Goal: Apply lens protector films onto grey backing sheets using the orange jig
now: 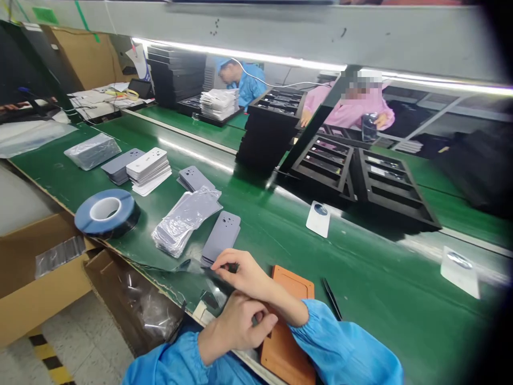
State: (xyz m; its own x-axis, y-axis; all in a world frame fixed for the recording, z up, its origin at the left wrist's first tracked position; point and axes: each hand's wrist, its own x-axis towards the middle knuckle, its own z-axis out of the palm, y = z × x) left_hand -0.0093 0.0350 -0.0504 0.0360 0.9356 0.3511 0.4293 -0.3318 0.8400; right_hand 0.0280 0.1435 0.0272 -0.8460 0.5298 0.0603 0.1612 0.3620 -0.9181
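Observation:
My right hand (244, 272) reaches leftward over the green bench, thumb and forefinger pinched on the edge of a thin clear film (214, 289). Just beyond those fingertips lies a stack of grey phone back panels (222, 235). Below it, near the bench edge, my left hand (240, 323) is curled beside the right wrist; what it holds, if anything, is hidden. An orange fixture (286, 358) lies partly under my right forearm. Black tweezers (332, 299) rest to its right.
A roll of blue tape (106, 213), wrapped panels (186, 219) and white panels (148, 168) stand to the left. Black trays (393, 187) are at the back, with two people beyond. Cardboard boxes (44, 299) sit below the bench edge.

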